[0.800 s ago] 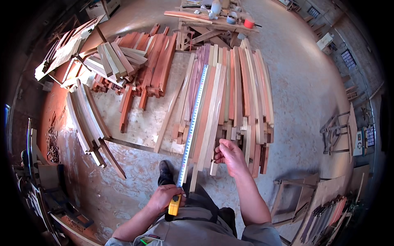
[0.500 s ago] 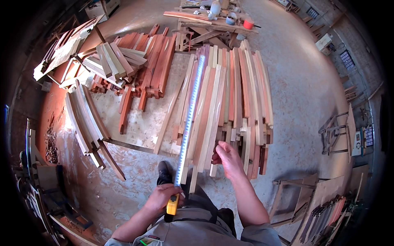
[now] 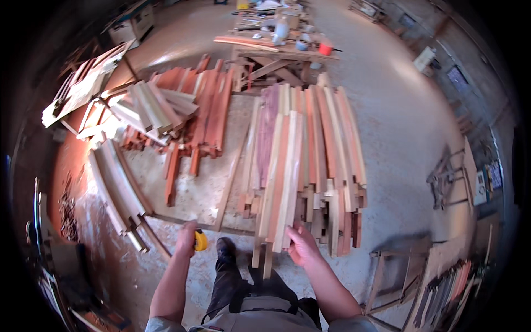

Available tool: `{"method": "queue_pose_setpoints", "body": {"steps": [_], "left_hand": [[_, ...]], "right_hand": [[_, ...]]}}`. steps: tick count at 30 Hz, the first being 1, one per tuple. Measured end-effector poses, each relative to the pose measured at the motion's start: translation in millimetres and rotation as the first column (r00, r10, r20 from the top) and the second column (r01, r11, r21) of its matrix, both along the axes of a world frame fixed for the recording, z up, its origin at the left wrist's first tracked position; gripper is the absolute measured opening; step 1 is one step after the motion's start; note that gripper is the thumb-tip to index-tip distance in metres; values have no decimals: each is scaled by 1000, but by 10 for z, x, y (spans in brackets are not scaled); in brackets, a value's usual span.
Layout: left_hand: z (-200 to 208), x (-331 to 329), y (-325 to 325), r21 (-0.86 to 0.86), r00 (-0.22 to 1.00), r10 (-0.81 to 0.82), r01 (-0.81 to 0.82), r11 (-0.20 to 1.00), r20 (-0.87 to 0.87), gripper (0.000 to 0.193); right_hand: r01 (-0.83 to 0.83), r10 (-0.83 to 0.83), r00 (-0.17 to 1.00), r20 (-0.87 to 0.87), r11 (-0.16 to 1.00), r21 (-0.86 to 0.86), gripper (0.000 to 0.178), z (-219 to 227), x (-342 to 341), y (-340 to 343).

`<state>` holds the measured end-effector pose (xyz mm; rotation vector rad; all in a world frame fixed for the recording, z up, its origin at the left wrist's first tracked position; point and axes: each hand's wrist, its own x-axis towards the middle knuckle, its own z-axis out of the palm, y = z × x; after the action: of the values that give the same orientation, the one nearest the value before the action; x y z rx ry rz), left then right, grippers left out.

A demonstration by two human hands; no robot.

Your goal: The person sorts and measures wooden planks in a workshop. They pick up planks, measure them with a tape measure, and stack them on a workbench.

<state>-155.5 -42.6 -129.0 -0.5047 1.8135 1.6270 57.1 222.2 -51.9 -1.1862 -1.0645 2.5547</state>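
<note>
My left hand (image 3: 187, 237) is closed around a yellow tape measure (image 3: 201, 240), held out to the left above the floor. No pulled-out blade shows. On the right, my right hand (image 3: 303, 247) has its thumb and fingers at the near end of a pale wooden strip (image 3: 291, 182), the rightmost of a few lying on top of the stack. Its fingers look closed on that edge, though the undersides are hidden. Beneath lies a broad row of pale, reddish and purplish strips (image 3: 269, 133), their near ends uneven.
Left of the stack are reddish boards (image 3: 214, 119), a heap of pale pieces (image 3: 152, 108) and curved pieces (image 3: 119, 182). Ahead, a cluttered workbench (image 3: 287, 54) carries a red container (image 3: 325, 48). Wooden frames (image 3: 395, 271) stand at lower right. My shoe (image 3: 225, 247) is near the stack.
The long tape blade that lay along the strips is gone from view. My left hand moved left and forward with the tape measure. My right hand now meets the strip's near end.
</note>
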Motion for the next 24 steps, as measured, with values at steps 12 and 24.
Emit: {"method": "queue_pose_setpoints", "body": {"steps": [12,24], "left_hand": [[215,-326,608,-794,147,-782,-176,582,-606,45],[634,874,1472,95,766,-558,612,785,-320,65]], "right_hand": [[64,-63,998,-18,995,78,52,12,-17,-141],[81,-108,994,25,863,499,68,-232,-203,-26]]}}
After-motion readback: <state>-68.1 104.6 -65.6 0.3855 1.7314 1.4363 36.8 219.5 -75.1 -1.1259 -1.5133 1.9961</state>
